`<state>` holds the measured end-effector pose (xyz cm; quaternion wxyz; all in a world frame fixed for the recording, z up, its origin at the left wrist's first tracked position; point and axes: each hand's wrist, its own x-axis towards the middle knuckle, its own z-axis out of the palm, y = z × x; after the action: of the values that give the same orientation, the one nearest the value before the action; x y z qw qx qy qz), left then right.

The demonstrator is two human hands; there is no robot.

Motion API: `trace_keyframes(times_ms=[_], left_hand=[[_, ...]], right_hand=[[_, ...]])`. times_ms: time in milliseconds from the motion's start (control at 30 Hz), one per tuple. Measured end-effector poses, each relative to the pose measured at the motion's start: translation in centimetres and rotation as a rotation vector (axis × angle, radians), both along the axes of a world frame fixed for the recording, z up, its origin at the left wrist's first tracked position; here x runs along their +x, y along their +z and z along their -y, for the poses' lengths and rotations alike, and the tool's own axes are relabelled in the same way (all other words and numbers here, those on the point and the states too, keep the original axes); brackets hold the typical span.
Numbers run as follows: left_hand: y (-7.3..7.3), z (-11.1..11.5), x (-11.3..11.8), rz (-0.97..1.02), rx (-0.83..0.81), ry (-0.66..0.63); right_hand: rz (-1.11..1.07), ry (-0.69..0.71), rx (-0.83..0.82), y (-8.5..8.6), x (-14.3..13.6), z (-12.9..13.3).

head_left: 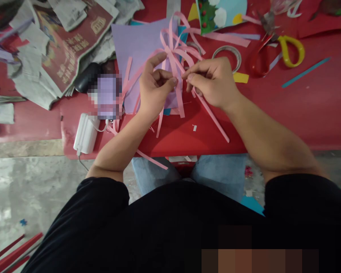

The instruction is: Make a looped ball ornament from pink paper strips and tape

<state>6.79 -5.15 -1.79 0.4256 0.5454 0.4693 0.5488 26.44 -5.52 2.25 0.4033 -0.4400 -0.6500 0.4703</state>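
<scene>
Head view shows two bare hands over the red surface, both at one bundle of looped pink strips, which lies partly over one lilac sheet near the front edge. Left hand has its index finger bent up toward the crossing of the loops, while its thumb and another finger pinch a strip lower down. Right hand comes in from the other side, palm turned down, thumb and index finger pressed together at the strips; exactly which strip they grip is hard to tell. Both forearms angle inward from the body, and the fingertips of the two hands are near each other but apart. One thin pink rod slants from beneath the right hand toward the front edge. Two ring-shaped rolls are visible, one just beyond the right hand and one partly covered by strips. Farther right are one yellow handle loop, one red handle and one blue strip. Toward the left are one white power bank, one rounded black object and several crumpled newspaper pieces.
</scene>
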Motion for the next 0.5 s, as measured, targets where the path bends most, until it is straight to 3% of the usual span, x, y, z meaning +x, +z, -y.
trace_keyframes(times_ms=[333, 500], left_hand=[[-0.22, 0.19, 0.06, 0.013, 0.003, -0.028], [-0.42, 0.16, 0.24, 0.02, -0.024, -0.029]], right_hand=[[-0.095, 0.094, 0.041, -0.39, -0.22, -0.08], [-0.044, 0.07, 0.126, -0.62, -0.26, 0.15]])
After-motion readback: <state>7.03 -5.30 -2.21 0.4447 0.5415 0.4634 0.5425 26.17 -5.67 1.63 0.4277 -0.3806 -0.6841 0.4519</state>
